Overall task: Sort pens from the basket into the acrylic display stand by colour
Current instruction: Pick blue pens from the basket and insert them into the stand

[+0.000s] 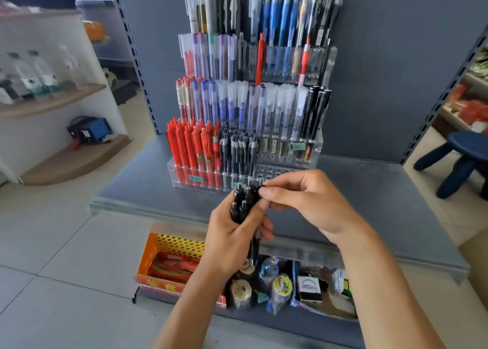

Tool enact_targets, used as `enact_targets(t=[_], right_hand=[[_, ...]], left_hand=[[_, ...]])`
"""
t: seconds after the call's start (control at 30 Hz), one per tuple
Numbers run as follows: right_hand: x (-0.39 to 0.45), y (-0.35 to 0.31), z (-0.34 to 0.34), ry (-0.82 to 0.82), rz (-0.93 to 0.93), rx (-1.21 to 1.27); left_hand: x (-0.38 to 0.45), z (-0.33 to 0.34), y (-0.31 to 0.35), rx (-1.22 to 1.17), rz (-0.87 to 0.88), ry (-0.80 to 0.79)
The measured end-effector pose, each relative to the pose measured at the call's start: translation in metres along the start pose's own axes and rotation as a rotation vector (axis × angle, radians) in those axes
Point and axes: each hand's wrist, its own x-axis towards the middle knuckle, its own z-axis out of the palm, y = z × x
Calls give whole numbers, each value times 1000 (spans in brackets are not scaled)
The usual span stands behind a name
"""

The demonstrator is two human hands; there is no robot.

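Observation:
My left hand (232, 232) grips a bundle of black pens (244, 203) upright, just in front of the acrylic display stand (314, 148). My right hand (303, 198) pinches the top of one pen in that bundle between thumb and forefinger. The stand's lowest row holds red pens (190, 145) at the left and black pens (237, 150) in the middle, with bare holes (274, 173) at the right. Higher tiers carry red, blue, clear and black pens. No pen basket can be made out with certainty.
The stand sits on a grey-blue shelf (369, 203). Below it, an orange perforated basket (169, 259) holds red packets, beside jars and a small box (310, 288). A dark blue stool (459, 158) stands at the right and white wall shelves (52, 103) at the left.

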Motion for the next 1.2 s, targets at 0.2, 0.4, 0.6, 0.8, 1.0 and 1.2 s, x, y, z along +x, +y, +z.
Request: enact_targets(t=[0.2,0.4,0.6,0.8,1.0,1.2], right_hand=[[27,-8,-6,9,-33,-28],[34,-9,-11,-3,-96,-36],[48,-28,-25,207,-358,76],[55,-24,-24,430,-559,-29],[59,-22,-24,543,-654,-109],[66,-14,-21,591,-645,-178]], left_hand=[[15,-4,-3,-4,-33,55],[16,-6,-3,-7,-55,72],[16,-8,-4,-40,-54,79],[16,-9,-4,-50,-42,84],[16,-7,-4,-46,-43,108],[14,-6,-2,-52,-52,117]])
